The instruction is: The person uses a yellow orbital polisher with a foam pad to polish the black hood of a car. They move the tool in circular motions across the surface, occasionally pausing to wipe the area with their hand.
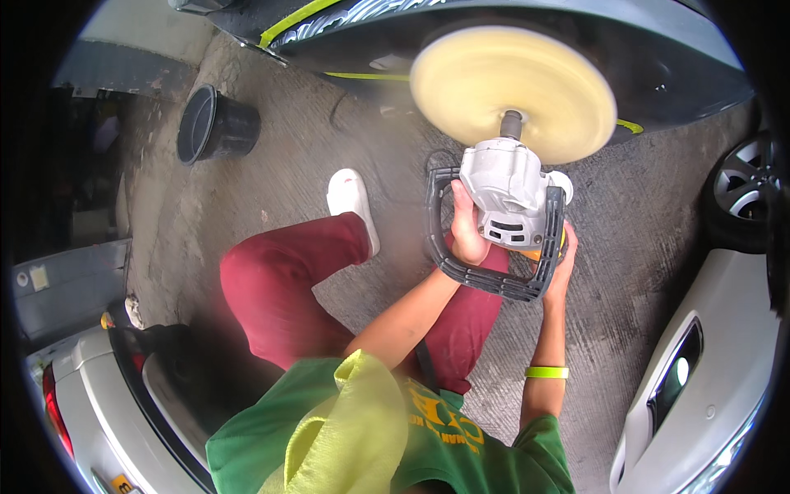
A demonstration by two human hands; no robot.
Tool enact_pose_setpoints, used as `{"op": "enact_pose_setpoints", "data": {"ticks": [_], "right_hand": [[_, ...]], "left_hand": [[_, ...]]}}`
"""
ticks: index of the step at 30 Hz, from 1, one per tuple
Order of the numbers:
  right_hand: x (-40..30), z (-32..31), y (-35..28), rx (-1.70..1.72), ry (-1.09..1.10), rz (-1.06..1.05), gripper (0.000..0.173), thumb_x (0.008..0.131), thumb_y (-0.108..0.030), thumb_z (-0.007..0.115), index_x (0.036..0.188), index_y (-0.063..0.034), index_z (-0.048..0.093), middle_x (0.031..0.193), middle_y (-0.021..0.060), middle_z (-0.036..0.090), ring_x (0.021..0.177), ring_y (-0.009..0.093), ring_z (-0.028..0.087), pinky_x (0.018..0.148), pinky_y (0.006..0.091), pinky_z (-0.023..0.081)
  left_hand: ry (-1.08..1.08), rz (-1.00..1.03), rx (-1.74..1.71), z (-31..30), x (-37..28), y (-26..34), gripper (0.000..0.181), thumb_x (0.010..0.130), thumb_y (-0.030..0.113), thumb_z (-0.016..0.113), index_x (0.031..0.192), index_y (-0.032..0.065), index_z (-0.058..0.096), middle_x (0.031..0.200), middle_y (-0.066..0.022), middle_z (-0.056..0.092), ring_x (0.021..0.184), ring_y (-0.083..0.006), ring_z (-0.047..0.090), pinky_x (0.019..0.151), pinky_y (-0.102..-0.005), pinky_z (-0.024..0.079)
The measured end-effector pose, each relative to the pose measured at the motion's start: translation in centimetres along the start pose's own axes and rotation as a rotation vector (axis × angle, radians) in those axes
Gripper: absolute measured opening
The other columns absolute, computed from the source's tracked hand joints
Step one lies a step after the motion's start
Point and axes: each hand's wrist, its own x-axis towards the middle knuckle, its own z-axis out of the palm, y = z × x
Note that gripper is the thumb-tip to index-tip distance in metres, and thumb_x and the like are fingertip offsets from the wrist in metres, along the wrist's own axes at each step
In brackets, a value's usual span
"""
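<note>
A rotary polisher (506, 176) with a grey gear housing is held up in front of me by both hands. Its round cream polishing pad (494, 80) looks smeared by spinning and faces the dark car body panel (663, 86); I cannot tell whether they touch. My left hand (470, 231) reaches through the black loop handle (494, 284) and grips the side of the housing, thumb up. On the far side, my right hand (563, 259) is wrapped around the polisher's yellow-and-dark body, partly hidden by the handle.
Whitish smears (352, 21) and lime masking tape (296, 23) mark the panel. A black bucket (237, 126) lies or leans at left on the concrete floor (290, 142), where a thin cable (336, 114) runs. Light-coloured cars (710, 346) flank me at lower right and lower left.
</note>
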Motion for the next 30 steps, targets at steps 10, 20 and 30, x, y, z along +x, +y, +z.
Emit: {"op": "enact_pose_setpoints", "data": {"ticks": [10,20,30], "right_hand": [[4.4,10.0,-3.2,-0.162,-0.299,-0.264,0.07,0.077,-0.014,0.079,0.142,-0.0172,0.052,0.122,0.0115,0.071,0.108,0.029,0.068,0.1,0.0424,0.041],[6.7,15.5,-3.9,-0.055,-0.351,-0.335,0.072,0.073,-0.013,0.08,0.141,-0.0177,0.054,0.12,0.0116,0.071,0.104,0.032,0.065,0.099,0.0416,0.042],[3.6,8.0,-1.7,0.176,-0.065,-0.113,0.084,0.068,-0.012,0.09,0.141,-0.0109,0.05,0.138,0.0122,0.061,0.124,0.036,0.058,0.108,0.0441,0.045]], "left_hand": [[0.403,0.165,-0.047,-11.7,3.4,6.0,0.074,0.101,0.071,0.034,0.151,0.0177,0.044,0.141,-0.0053,0.058,0.126,-0.0267,0.059,0.112,-0.0465,0.044],[0.361,0.349,0.091,-12.5,5.1,10.3,0.075,0.101,0.072,0.031,0.153,0.0183,0.041,0.145,-0.006,0.055,0.132,-0.0277,0.056,0.114,-0.0486,0.044],[0.396,0.233,0.329,-0.1,1.9,5.6,0.075,0.105,0.066,0.033,0.156,0.011,0.034,0.15,-0.0113,0.048,0.133,-0.0295,0.052,0.112,-0.046,0.044]]}}
